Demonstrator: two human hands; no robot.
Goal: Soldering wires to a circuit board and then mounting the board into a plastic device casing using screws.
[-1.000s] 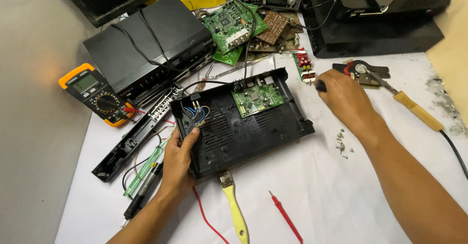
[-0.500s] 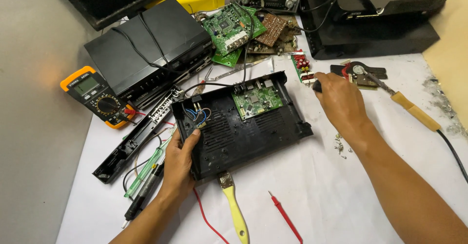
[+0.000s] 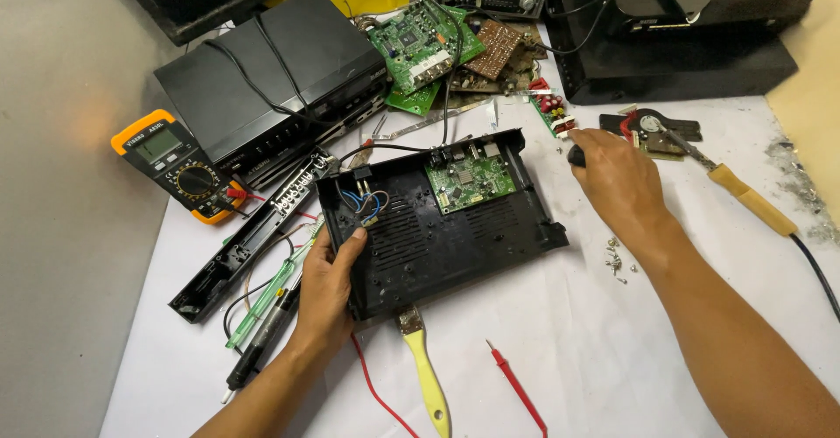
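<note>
- Left hand (image 3: 325, 291) gripping the near-left edge of the opened black plastic case (image 3: 437, 219), thumb laid over the rim onto the vented floor, other fingers curled beneath and out of sight
- Just beyond the left thumb tip, a small bundle of blue and white wires (image 3: 367, 203) inside the case corner
- Farther in from that thumb, a small green circuit board (image 3: 468, 180) seated at the case's far side
- Right hand (image 3: 617, 180) resting knuckles-up off the case's right end, fingers folded tightly around a small black handle (image 3: 575, 154) that peeks out past the knuckles; tip of it hidden
- Loose screws (image 3: 615, 259) lying just beside the right wrist
- Beyond the right fingers, a wooden-handled soldering iron (image 3: 744, 197)
- Near the left wrist, a yellow-handled brush (image 3: 426, 377) poking from under the case, a red probe (image 3: 516, 387) apart from it
- Well left of the left fingers, an orange multimeter (image 3: 179, 165) beside a long black panel strip (image 3: 249, 238)
</note>
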